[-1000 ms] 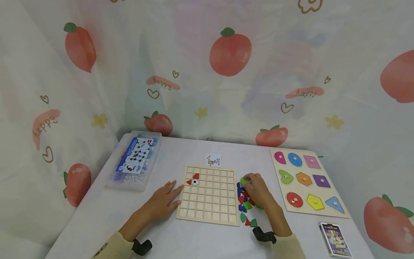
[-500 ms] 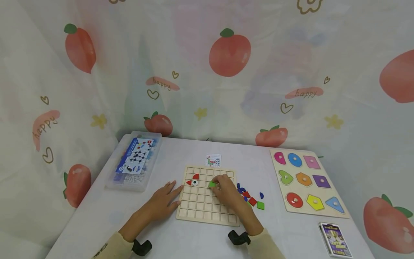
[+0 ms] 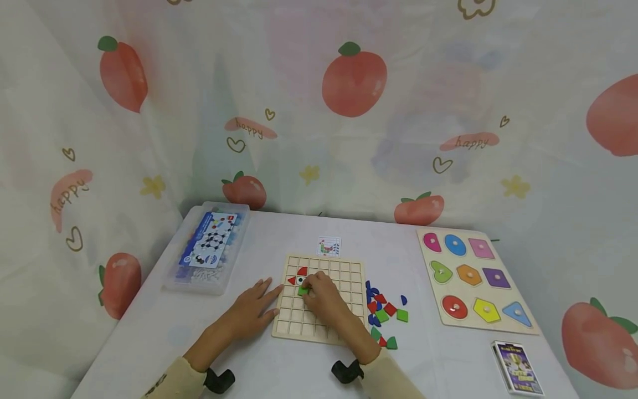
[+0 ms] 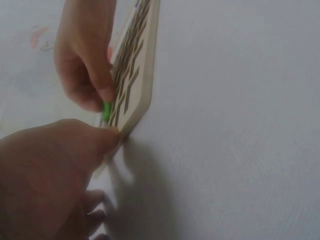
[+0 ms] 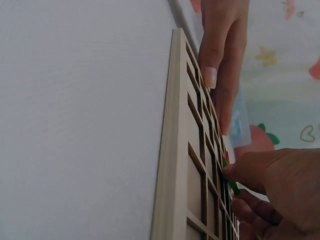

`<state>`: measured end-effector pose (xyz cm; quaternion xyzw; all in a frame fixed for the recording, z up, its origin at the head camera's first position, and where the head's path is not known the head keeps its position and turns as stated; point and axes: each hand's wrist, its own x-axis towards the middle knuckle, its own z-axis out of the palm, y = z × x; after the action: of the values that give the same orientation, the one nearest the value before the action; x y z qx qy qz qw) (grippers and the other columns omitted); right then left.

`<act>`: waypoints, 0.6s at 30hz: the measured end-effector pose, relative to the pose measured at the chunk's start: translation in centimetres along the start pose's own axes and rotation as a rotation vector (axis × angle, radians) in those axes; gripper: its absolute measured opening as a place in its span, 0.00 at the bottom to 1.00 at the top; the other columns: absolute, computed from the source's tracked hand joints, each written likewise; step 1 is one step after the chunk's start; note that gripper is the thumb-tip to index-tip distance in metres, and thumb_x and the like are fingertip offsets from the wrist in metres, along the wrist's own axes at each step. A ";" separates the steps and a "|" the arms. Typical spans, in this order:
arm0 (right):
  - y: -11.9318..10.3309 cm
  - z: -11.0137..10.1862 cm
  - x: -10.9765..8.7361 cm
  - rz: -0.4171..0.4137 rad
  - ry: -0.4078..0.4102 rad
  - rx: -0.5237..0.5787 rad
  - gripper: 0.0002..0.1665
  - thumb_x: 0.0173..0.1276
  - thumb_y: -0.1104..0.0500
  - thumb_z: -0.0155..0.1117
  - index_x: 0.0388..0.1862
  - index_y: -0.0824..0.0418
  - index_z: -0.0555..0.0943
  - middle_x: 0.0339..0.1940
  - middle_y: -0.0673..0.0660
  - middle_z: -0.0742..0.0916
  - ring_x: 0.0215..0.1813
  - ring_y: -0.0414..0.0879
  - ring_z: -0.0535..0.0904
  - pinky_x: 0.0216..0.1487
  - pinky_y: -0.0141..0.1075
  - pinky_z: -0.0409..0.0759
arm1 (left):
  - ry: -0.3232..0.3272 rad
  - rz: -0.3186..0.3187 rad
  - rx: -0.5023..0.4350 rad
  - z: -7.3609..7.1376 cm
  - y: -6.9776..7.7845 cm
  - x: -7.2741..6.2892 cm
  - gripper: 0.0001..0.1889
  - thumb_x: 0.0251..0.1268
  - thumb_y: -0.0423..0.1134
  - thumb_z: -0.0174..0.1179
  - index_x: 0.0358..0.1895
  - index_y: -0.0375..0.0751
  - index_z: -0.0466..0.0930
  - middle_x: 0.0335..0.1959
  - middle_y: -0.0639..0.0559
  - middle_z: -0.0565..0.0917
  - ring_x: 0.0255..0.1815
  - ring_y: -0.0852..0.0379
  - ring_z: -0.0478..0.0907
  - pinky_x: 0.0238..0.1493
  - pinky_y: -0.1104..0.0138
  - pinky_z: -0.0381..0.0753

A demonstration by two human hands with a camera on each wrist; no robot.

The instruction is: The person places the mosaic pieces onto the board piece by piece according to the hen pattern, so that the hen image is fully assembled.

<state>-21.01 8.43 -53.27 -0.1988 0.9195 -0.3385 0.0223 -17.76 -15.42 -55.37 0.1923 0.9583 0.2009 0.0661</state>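
A wooden grid board (image 3: 319, 334) lies in the middle of the table. My right hand (image 3: 325, 300) pinches a green square tile (image 3: 302, 291) between thumb and fingers, low over a cell in the board's upper left. Just above that cell is a white tile with a black dot (image 3: 300, 281). Beside it sit a red triangle (image 3: 291, 281) and a red rounded piece (image 3: 302, 271). My left hand (image 3: 249, 311) rests on the table with extended fingers touching the board's left edge; in the left wrist view, its thumb (image 4: 102, 140) meets the frame.
Loose red, blue and green pieces (image 3: 381, 316) lie right of the board. A small picture card (image 3: 329, 246) is behind it. Far left stands a clear plastic case (image 3: 209, 246); at right are a shape puzzle board (image 3: 451, 271) and a card box (image 3: 517, 368).
My right hand has picked the green square from the loose pieces and carried it left across the board to below the dotted tile. Some loose pieces have shifted right. My left hand has stayed put.
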 end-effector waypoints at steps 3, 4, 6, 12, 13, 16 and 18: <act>-0.1 0.3 0.0 -0.001 0.006 -0.006 0.10 0.70 0.67 0.69 0.49 0.63 0.85 0.47 0.57 0.82 0.47 0.47 0.77 0.53 0.44 0.82 | 0.006 0.007 0.000 0.0 0.0 0.0 0.33 0.80 0.52 0.58 0.83 0.51 0.65 0.85 0.40 0.61 0.85 0.35 0.55 0.79 0.38 0.61; -0.1 0.4 0.0 -0.002 0.007 -0.007 0.10 0.70 0.67 0.68 0.49 0.63 0.86 0.47 0.56 0.83 0.48 0.47 0.78 0.54 0.45 0.82 | 0.004 0.009 0.004 0.0 0.0 0.0 0.33 0.80 0.52 0.57 0.83 0.51 0.64 0.85 0.40 0.61 0.85 0.35 0.55 0.79 0.38 0.61; -0.2 0.5 0.0 -0.003 0.006 -0.010 0.10 0.70 0.67 0.68 0.49 0.63 0.86 0.47 0.56 0.83 0.50 0.48 0.78 0.55 0.45 0.82 | 0.007 0.013 0.005 0.0 0.0 0.0 0.33 0.80 0.52 0.57 0.83 0.51 0.64 0.84 0.39 0.61 0.85 0.34 0.55 0.79 0.38 0.62; -0.6 0.5 0.0 -0.015 0.003 -0.037 0.07 0.72 0.67 0.68 0.47 0.62 0.87 0.48 0.55 0.84 0.50 0.48 0.77 0.55 0.44 0.82 | 0.007 0.015 -0.001 -0.1 0.0 0.1 0.32 0.81 0.52 0.57 0.83 0.51 0.65 0.84 0.39 0.61 0.85 0.34 0.56 0.79 0.38 0.62; -0.6 0.5 -0.1 -0.017 0.004 -0.038 0.06 0.73 0.67 0.69 0.46 0.62 0.87 0.48 0.55 0.84 0.50 0.48 0.77 0.54 0.44 0.82 | 0.006 0.012 0.000 0.0 0.0 0.1 0.32 0.81 0.52 0.57 0.83 0.51 0.64 0.84 0.39 0.61 0.85 0.34 0.56 0.79 0.38 0.61; -0.7 0.4 -0.1 -0.030 0.011 -0.043 0.04 0.73 0.67 0.69 0.43 0.63 0.88 0.47 0.56 0.84 0.48 0.47 0.77 0.52 0.42 0.81 | -0.003 0.007 -0.001 0.0 -0.1 0.1 0.33 0.81 0.52 0.57 0.83 0.52 0.64 0.85 0.40 0.60 0.85 0.35 0.55 0.80 0.38 0.61; -0.7 0.3 -0.2 -0.034 0.012 -0.053 0.03 0.73 0.66 0.69 0.42 0.63 0.88 0.47 0.55 0.84 0.48 0.47 0.77 0.51 0.42 0.81 | -0.003 0.006 -0.005 0.0 -0.1 0.1 0.33 0.80 0.52 0.57 0.83 0.52 0.64 0.85 0.40 0.60 0.85 0.35 0.55 0.80 0.38 0.61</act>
<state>-20.55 7.79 -53.09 -0.2129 0.9248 -0.3153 0.0057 -17.85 -15.49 -55.45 0.1954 0.9571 0.2032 0.0676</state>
